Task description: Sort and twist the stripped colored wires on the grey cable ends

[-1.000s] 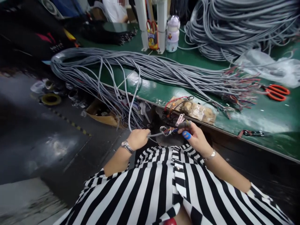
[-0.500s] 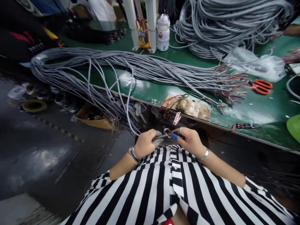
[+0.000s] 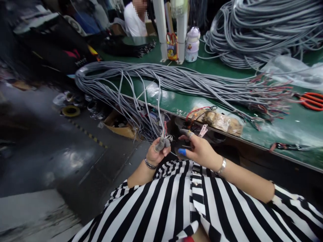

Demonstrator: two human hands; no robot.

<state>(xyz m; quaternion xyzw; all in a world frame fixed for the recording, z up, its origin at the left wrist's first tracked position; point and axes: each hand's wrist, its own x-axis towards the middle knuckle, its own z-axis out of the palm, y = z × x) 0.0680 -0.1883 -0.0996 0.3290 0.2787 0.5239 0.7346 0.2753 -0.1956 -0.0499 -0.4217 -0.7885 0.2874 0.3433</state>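
My left hand, with grey finger covers on its fingertips, is closed in a pinch on the stripped end of a grey cable. Thin coloured wires and pale strands stick up from this pinch. To its right and apart from it, my right hand has thumb and fingers spread. A blue cover sits on the thumb and a grey one on the index finger. Between them shows a dark, narrow shape that I cannot make out. Beyond my hands, a long bundle of grey cables lies along the green table, some hanging over its edge.
Orange-handled scissors lie at the right by the bundle's frayed ends. A large cable coil, a bottle and a plastic bag stand farther back. A cardboard box sits below the table edge. A person is behind.
My right hand has let go of the wires and spread its fingers. My left hand has turned the cable end upward. The view has shifted left.
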